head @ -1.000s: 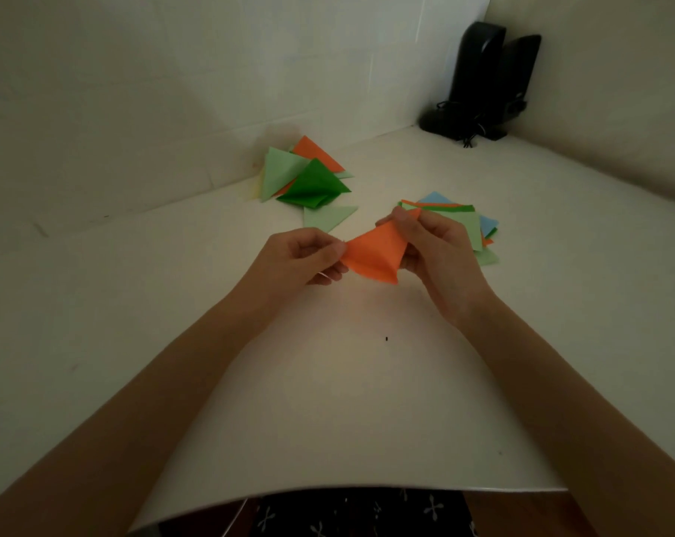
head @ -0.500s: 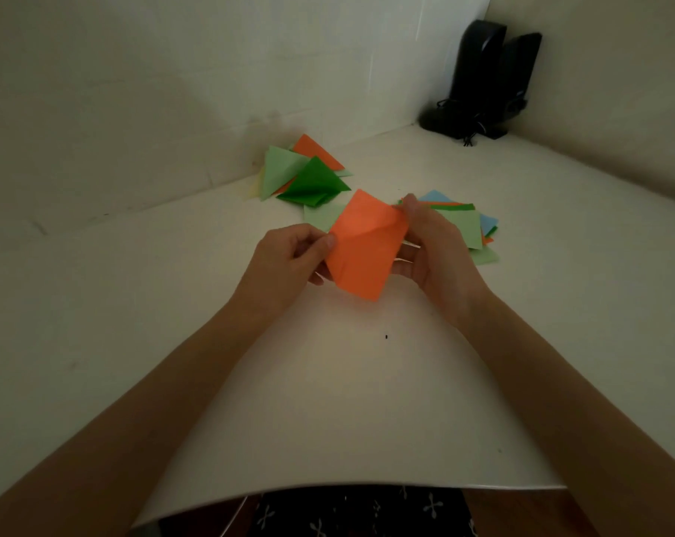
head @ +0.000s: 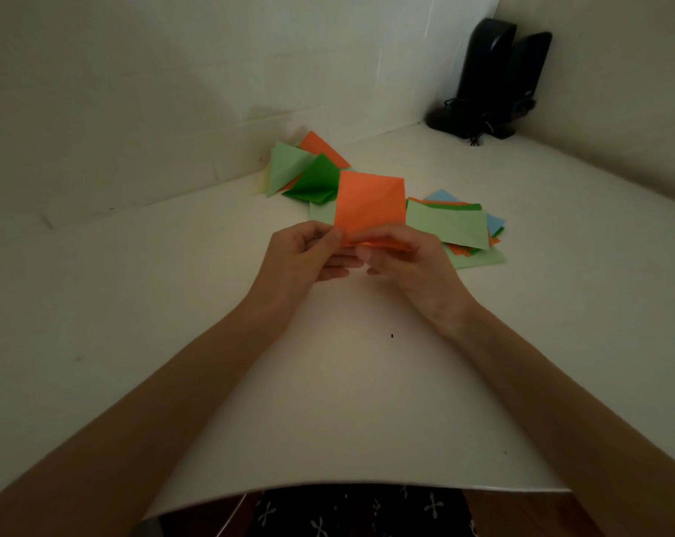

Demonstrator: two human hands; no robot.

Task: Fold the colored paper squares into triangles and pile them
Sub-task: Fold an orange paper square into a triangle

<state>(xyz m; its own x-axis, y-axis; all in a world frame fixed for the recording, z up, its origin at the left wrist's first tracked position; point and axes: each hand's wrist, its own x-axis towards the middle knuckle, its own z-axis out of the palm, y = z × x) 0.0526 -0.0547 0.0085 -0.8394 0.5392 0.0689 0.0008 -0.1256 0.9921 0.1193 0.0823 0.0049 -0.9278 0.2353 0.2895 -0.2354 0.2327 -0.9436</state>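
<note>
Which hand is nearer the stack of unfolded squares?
Right. The right hand sits just beside the stack of unfolded squares, at its near-left edge. The left hand is farther left, across the orange paper both hands pinch.

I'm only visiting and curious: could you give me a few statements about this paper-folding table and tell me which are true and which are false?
1. The left hand and the right hand both pinch the orange paper sheet. True.
2. The orange paper sheet lies flat on the table. False: it is held up above the white table.
3. The pile of folded paper triangles lies left of the stack of flat paper squares. True.
4. A blue square tops that stack. False: a light green paper square is on top; a blue paper square peeks out behind.
</note>
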